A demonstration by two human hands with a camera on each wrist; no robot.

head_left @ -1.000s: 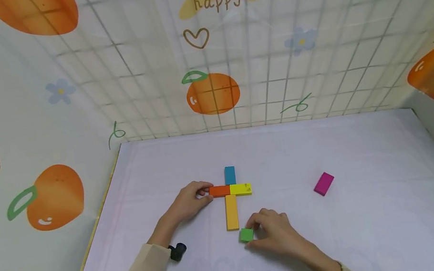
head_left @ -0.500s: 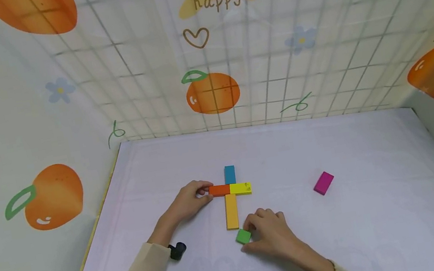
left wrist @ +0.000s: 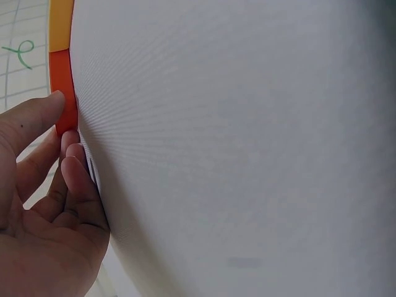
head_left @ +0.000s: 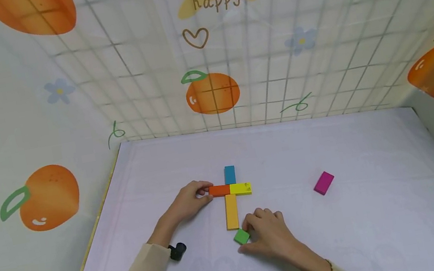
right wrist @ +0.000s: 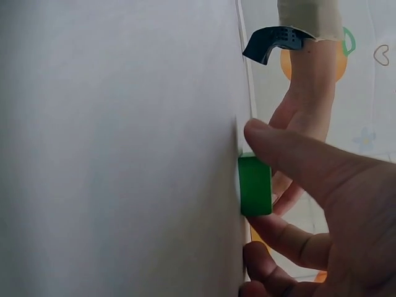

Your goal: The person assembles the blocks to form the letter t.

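In the head view, my left hand (head_left: 189, 201) pinches the left end of a red block (head_left: 220, 190), thumb on the near side. The left wrist view shows the thumb pressed against this red block (left wrist: 62, 86). The red block lies end to end with a yellow block (head_left: 241, 189). A blue block (head_left: 230, 175) stands off their far side, and a longer orange-yellow block (head_left: 231, 212) runs toward me from their near side. Just below its near end, my right hand (head_left: 270, 235) holds a small green block (head_left: 241, 236) between thumb and index finger, turned cornerwise to the orange-yellow block.
A magenta block (head_left: 323, 183) lies slanted on the white table (head_left: 371, 219), off to the right. Behind the table hangs a pale curtain (head_left: 136, 72) printed with oranges. A dark wrist camera (head_left: 178, 251) shows beside the left cuff.
My right hand has shifted slightly left with the green block, which has turned from roughly square-on to cornerwise. The left hand and the other blocks keep their places.
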